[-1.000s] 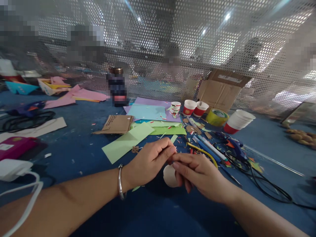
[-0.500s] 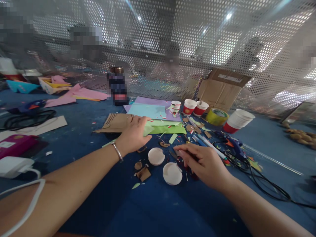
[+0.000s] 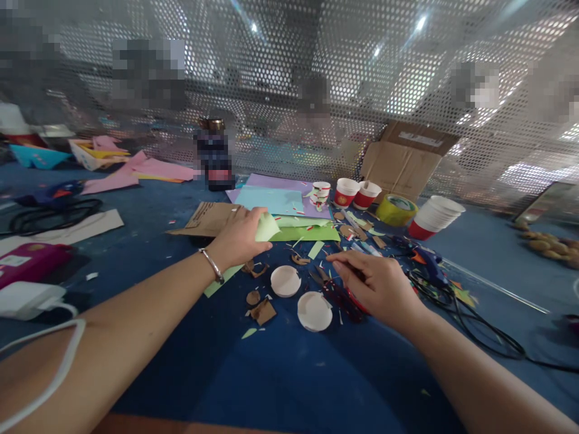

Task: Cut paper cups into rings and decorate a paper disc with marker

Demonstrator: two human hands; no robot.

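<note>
My left hand (image 3: 242, 235) is closed on a sheet of light green paper (image 3: 268, 228); one part bulges up between thumb and fingers, and a strip shows under the wrist. Beneath that hand lies a brown cardboard piece (image 3: 205, 218). My right hand (image 3: 375, 283) hovers with fingers stretched and slightly bent, nothing visible in them. Under it lie scissors (image 3: 337, 292) with red-and-dark handles, partly covered by the hand, blades pointing to the far left. Two round white paper cup bottoms (image 3: 286, 281) sit between the hands, beside small cardboard scraps (image 3: 263, 311).
Behind are purple and blue sheets (image 3: 271, 199), a cut cup (image 3: 321, 193), red-white paper cups (image 3: 347, 193), yellow tape (image 3: 397, 210) and stacked cups (image 3: 436, 216). A glue gun (image 3: 427, 259) with a black cable lies right. A dark bottle (image 3: 217, 160) stands before the perforated screen.
My left hand has drawn back slightly, and the light green paper now rises between its fingers. My right hand has shifted right and away, uncovering more of the scissors.
</note>
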